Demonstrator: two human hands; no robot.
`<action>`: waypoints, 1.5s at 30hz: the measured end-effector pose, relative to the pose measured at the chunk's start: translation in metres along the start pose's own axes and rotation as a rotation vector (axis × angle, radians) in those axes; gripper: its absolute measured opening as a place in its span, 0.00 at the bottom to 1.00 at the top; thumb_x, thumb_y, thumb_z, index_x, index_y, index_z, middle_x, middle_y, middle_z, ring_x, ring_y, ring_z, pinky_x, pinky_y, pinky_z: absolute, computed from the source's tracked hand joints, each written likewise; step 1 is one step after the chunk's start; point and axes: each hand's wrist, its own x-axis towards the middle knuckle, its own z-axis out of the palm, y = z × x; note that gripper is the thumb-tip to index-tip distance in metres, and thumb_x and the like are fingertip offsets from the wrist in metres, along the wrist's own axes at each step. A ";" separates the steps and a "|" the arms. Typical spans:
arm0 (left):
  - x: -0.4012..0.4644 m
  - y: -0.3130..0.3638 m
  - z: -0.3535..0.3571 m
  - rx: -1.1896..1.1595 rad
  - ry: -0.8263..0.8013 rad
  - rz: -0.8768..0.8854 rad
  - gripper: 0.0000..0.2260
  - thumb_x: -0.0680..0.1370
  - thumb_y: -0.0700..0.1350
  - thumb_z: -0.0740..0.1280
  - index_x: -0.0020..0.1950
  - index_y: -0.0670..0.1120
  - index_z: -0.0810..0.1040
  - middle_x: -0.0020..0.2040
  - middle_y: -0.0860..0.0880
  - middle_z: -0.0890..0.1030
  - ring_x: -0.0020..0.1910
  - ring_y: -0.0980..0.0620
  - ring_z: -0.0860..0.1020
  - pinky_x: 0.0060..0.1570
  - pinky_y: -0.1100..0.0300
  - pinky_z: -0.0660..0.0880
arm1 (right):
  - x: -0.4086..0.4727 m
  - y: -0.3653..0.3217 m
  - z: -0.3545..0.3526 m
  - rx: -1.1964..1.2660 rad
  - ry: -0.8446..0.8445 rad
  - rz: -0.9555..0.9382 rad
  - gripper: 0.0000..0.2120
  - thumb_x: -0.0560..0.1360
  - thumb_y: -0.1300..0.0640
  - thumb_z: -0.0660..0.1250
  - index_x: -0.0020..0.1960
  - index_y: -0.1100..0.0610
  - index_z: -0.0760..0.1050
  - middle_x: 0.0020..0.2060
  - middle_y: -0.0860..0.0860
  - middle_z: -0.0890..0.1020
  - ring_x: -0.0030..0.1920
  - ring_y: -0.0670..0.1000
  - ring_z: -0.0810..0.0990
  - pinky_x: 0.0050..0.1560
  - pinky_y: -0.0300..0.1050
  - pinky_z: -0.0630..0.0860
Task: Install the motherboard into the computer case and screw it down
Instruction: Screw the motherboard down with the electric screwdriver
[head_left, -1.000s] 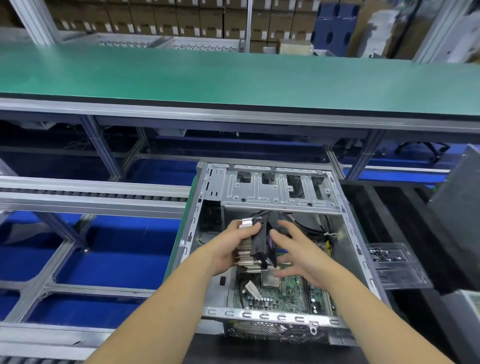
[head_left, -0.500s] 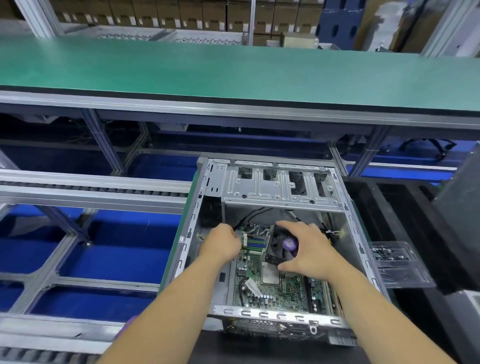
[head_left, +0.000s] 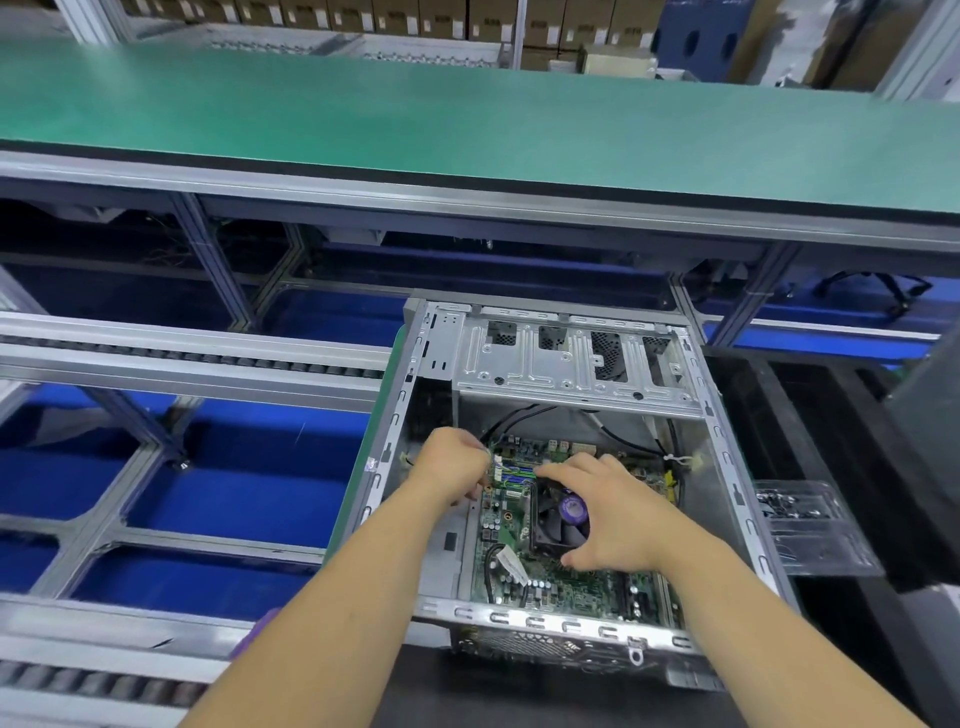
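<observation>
At the far left, a roller conveyor rail (head_left: 197, 358) is running toward the open computer case (head_left: 727, 467), which is lying on its side with the open face up. Inside the case the green motherboard (head_left: 511, 519) is lying flat on the floor panel, under the drive cage (head_left: 561, 364) that is spanning the far end. Black cables (head_left: 519, 415) are trailing down from beneath the cage toward the board's far edge.

The left hand (head_left: 452, 470) is reaching in at the board's far-left corner, its fingers curling inward at the board's edge; it seems to be pinching that edge, though the fingertips are hidden behind the knuckles. The right hand (head_left: 610, 512) is spreading over the black cooler fan (head_left: 558, 519) mounted on the board, fingers reaching across the fan's far side and thumb pressing at its near corner, so the grasp is wrapping around the fan housing.

To the right of the case, a clear plastic tray (head_left: 810, 525) is sitting just beside the case wall, with small dark items blurred in its compartments.
</observation>
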 end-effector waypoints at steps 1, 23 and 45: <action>-0.002 0.002 0.000 -0.083 -0.028 -0.007 0.10 0.75 0.34 0.59 0.45 0.43 0.79 0.31 0.46 0.80 0.24 0.50 0.73 0.25 0.66 0.64 | 0.000 -0.001 0.000 0.002 0.002 -0.005 0.50 0.66 0.41 0.77 0.80 0.39 0.54 0.70 0.43 0.65 0.68 0.51 0.63 0.70 0.53 0.69; -0.001 -0.013 0.006 0.457 -0.302 -0.034 0.06 0.75 0.36 0.60 0.41 0.41 0.76 0.36 0.41 0.79 0.30 0.45 0.76 0.26 0.65 0.68 | 0.006 -0.011 0.006 -0.124 -0.044 -0.067 0.51 0.66 0.38 0.77 0.80 0.38 0.52 0.70 0.44 0.65 0.67 0.53 0.64 0.69 0.53 0.70; -0.024 0.005 -0.008 0.692 -0.901 -0.170 0.07 0.75 0.44 0.74 0.52 0.46 0.83 0.53 0.42 0.83 0.46 0.52 0.78 0.48 0.59 0.74 | 0.007 -0.006 0.008 0.044 -0.103 0.021 0.53 0.63 0.29 0.75 0.79 0.33 0.50 0.69 0.45 0.65 0.70 0.52 0.59 0.72 0.56 0.60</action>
